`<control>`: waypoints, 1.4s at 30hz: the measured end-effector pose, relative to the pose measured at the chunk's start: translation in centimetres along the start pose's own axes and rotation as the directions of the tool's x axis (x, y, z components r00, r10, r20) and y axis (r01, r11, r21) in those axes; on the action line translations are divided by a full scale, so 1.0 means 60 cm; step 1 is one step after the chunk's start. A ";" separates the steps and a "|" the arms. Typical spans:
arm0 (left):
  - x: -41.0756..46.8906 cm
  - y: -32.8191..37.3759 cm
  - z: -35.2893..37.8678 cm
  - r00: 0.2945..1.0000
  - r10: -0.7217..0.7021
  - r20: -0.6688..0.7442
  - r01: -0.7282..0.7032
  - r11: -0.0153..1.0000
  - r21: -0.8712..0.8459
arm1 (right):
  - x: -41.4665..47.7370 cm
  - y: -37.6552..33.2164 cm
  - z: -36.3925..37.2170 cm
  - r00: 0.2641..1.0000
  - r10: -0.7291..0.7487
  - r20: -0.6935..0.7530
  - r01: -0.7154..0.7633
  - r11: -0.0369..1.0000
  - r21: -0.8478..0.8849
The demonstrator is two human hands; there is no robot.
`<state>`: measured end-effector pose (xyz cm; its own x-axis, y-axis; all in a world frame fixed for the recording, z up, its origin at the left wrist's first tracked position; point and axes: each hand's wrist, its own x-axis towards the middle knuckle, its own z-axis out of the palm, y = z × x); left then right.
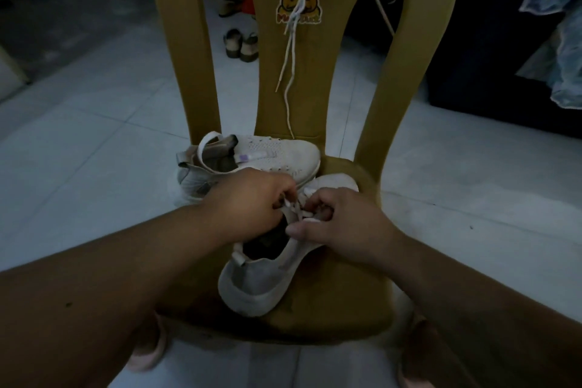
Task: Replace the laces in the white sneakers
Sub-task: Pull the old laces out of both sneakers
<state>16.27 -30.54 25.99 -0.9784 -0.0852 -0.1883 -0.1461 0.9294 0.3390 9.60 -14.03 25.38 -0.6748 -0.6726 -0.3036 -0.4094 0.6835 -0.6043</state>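
Because its seat serves as a workbench, the mustard-yellow moulded plastic chair point(419, 50) carries both shoes on its smooth, hard surface. At the seat's back-left edge a white knit sneaker with no visible lace point(277, 151) lies crosswise, its heel overhanging, seemingly parked out of the way. In the seat's middle the second white mesh sneaker with a grey heel point(252, 287) stands upright, heel toward the front edge so its eyelets face the person. The left hand point(248, 198) curls its fingers round the flat white lace point(299, 211) at the throat. The right hand point(340, 224) pinches the same lace with bent fingers, its thumb braced on the soft collar, probably to steady the shoe. Thin white cord laces point(288, 72) hang down the chair's backrest, likely kept there untangled and within reach
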 end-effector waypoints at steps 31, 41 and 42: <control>-0.037 0.023 0.011 0.930 0.080 -0.358 -0.141 0.979 -0.147 | -0.021 -0.022 -0.021 0.951 -0.163 -0.262 0.148 0.986 -0.075; -0.035 0.015 0.016 0.902 0.122 -0.415 -0.195 0.971 -0.140 | -0.021 -0.028 -0.018 0.967 -0.134 -0.216 0.121 0.990 -0.073; -0.034 0.016 0.016 0.904 0.124 -0.409 -0.196 0.970 -0.140 | -0.020 -0.028 -0.017 0.964 -0.134 -0.229 0.120 0.990 -0.072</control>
<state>18.29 -29.12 25.81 -0.9623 -0.1091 0.2492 0.0299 0.8682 0.4954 10.46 -14.11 27.53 -0.7366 -0.6750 -0.0435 -0.5306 0.6165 -0.5817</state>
